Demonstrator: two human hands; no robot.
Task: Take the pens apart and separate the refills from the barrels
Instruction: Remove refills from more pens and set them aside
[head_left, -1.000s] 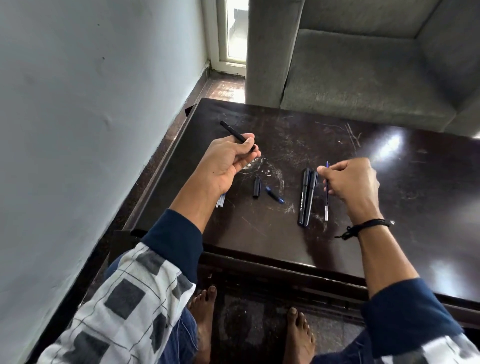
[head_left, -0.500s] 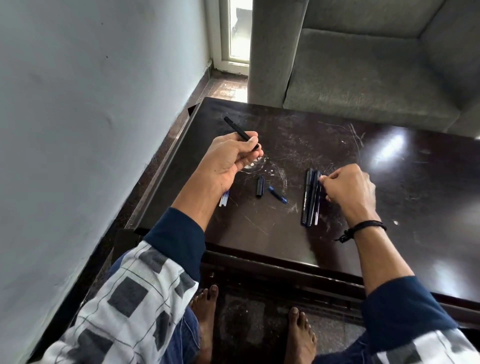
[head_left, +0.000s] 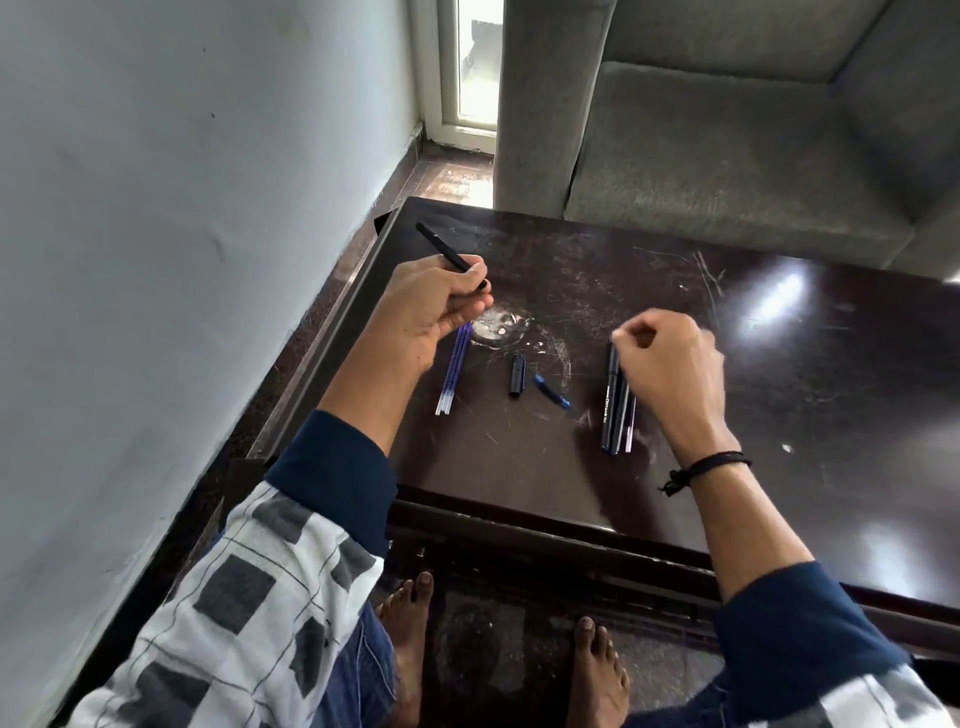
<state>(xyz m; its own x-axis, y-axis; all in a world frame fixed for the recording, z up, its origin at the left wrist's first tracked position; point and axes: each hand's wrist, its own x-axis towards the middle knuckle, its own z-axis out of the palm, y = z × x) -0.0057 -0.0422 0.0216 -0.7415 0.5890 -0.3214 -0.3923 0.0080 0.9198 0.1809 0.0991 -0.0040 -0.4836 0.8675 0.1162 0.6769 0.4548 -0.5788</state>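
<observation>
My left hand (head_left: 431, 306) grips a black pen barrel (head_left: 441, 248) that points up and to the left over the dark table (head_left: 779, 395). Below that hand, two or three blue refills (head_left: 454, 374) lie side by side. A short black cap (head_left: 516, 375) and a small blue piece (head_left: 553, 392) lie in the middle. To the right, a bundle of dark barrels and a refill (head_left: 615, 410) lies on the table. My right hand (head_left: 670, 364) hovers with curled fingers at the bundle's far end. Whether it pinches anything is unclear.
A pale wall (head_left: 182, 260) runs close along the table's left side. A grey sofa (head_left: 727, 156) stands behind the far edge. My bare feet (head_left: 410, 623) are on the floor under the near edge.
My right hand brought the thin refill down beside the dark barrels, where it now lies. My left hand has shifted, which uncovers the blue refills under it.
</observation>
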